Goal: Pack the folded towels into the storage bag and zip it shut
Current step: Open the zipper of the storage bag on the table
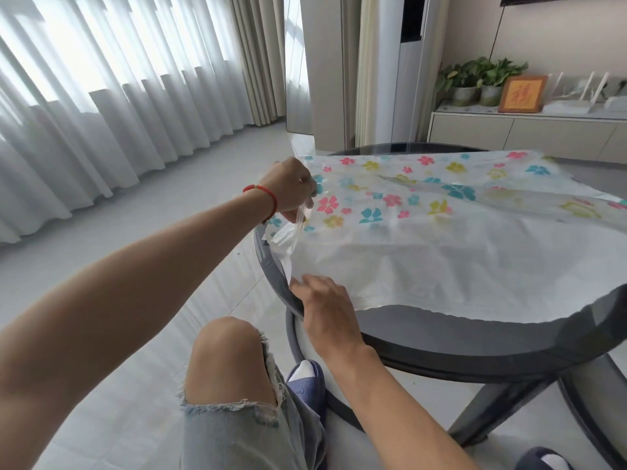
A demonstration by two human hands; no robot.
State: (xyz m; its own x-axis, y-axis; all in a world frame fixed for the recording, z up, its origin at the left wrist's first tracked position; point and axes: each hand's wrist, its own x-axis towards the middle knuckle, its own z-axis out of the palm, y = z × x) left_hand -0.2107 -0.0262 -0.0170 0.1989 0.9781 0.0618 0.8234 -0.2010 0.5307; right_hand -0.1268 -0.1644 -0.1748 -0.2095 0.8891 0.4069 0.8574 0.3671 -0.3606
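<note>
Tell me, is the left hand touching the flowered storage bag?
Touching. The head view shows the left hand pinching the clear edge of the storage bag and lifting it off the table.

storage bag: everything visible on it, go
The storage bag is thin, crinkly translucent plastic, printed with pink, blue and yellow flowers on its far part, plain whitish nearer. It lies spread flat on the dark round table, its left edge overhanging the rim. The left hand pinches that raised left edge; the right hand touches the near left corner. No towels can be made out.
</note>
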